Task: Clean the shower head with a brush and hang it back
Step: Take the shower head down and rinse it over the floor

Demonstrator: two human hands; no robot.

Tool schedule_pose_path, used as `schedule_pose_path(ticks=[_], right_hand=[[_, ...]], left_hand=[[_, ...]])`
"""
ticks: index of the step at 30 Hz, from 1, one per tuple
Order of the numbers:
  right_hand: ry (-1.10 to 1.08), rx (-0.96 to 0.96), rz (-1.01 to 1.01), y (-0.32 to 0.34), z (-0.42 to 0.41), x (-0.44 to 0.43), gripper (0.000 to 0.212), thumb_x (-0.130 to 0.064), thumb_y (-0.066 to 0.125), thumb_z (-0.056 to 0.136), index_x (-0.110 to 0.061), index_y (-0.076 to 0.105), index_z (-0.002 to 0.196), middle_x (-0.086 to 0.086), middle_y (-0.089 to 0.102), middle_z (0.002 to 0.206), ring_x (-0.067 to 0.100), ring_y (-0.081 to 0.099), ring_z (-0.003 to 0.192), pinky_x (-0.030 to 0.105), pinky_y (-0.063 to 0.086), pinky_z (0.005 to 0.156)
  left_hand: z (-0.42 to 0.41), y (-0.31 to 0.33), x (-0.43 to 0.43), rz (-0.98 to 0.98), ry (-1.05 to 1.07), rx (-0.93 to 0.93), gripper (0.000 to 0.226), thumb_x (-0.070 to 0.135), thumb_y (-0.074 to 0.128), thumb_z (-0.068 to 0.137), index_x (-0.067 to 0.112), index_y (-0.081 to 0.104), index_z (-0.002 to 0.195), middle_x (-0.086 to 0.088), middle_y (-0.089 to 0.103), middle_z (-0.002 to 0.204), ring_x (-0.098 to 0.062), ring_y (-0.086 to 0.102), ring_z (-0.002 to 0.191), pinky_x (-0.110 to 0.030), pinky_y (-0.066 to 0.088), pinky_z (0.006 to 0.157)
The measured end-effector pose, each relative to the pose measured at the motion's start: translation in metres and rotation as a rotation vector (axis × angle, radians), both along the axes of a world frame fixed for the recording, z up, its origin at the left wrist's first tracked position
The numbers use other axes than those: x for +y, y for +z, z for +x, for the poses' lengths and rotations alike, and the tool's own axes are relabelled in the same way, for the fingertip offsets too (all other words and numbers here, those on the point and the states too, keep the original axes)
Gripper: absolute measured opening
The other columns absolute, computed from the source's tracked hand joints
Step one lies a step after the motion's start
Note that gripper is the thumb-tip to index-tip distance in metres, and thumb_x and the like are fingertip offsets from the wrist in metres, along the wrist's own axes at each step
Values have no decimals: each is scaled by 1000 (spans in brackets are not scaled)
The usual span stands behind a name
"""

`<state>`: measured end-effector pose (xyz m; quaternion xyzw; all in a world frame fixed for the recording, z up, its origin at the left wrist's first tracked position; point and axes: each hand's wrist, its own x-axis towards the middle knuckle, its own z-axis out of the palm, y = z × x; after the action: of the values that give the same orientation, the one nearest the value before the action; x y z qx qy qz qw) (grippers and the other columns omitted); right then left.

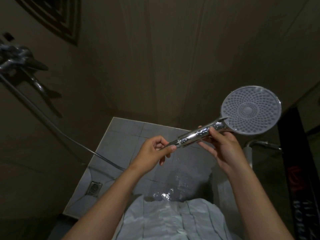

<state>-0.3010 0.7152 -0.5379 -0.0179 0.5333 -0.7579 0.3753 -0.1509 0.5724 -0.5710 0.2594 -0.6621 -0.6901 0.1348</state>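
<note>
I hold the shower head (251, 110) in front of me, its round grey nozzle face turned up toward the camera. Its chrome handle (195, 135) slants down to the left. My right hand (223, 148) grips the handle just below the face. My left hand (155, 150) pinches the lower end, where the hose (72, 138) joins. The hose runs left and up to the chrome wall tap (16, 58). No brush is in view.
Wet grey floor tiles (121, 135) lie below, with a square drain (94, 187) at the lower left. Dark walls close in on all sides. A chrome fixture (263, 144) and a dark hanging cloth (297, 170) stand at the right.
</note>
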Motion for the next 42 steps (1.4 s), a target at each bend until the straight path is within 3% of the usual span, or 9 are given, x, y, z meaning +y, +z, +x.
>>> schedule_pose_path(ticks=[4,11,22,28,31,33,35,40,42], right_hand=[[5,0,-4,1,0,0,28,-10,52,93,-1,52,119,13,69,100,21,68,91,28,59,64],[0,0,10,1,0,0,36,-11,52,93,5,48,126,19,66,111,26,65,100,28,59,65],[2,10,12,2,1,0,31,-10,52,93,2,51,122,19,66,111,23,67,96,31,60,71],[0,19,13,3,1,0,20,-10,52,93,-2,55,111,15,68,103,21,67,92,29,60,67],[4,25,22,2,2,0,16,-10,52,93,-5,57,107,14,69,101,22,67,92,27,59,64],[2,26,25,2,2,-1,19,-10,52,93,-4,56,110,16,68,105,23,66,94,28,59,64],[-4,18,26,2,2,0,22,-10,52,93,-3,55,113,17,67,108,25,65,98,29,60,66],[2,4,7,5,1,1,17,-10,52,93,-5,57,109,15,68,107,24,66,98,28,59,64],[1,-1,5,6,2,1,28,-10,52,93,1,54,118,18,67,112,23,67,99,29,59,66]], left_hand=[[0,0,0,-1,-8,-6,17,7,64,86,6,54,72,0,57,51,-8,44,35,-18,36,36],[0,-2,-1,-54,-56,-42,23,16,58,91,10,55,68,0,54,51,-11,44,37,-18,37,40],[1,3,2,-162,-106,-136,36,31,43,98,11,53,69,-1,47,54,-12,44,43,-24,40,49],[1,10,3,-94,-123,-170,40,33,39,98,9,54,69,-4,47,54,-11,37,42,-21,32,44],[0,10,2,-54,-112,-128,31,29,48,96,3,61,85,-5,55,62,-12,36,41,-20,29,40],[0,9,0,-58,-77,-114,15,23,64,87,10,60,93,-2,59,69,-13,40,41,-21,33,39],[1,8,0,-85,-74,-125,29,17,76,76,15,58,98,-2,60,76,-15,47,46,-23,39,40],[2,5,1,-165,-31,-57,28,6,78,73,20,56,82,-2,62,84,-9,50,46,-25,43,42],[2,4,1,-173,14,-34,27,5,77,73,17,54,78,2,64,82,-11,49,45,-26,43,42]])
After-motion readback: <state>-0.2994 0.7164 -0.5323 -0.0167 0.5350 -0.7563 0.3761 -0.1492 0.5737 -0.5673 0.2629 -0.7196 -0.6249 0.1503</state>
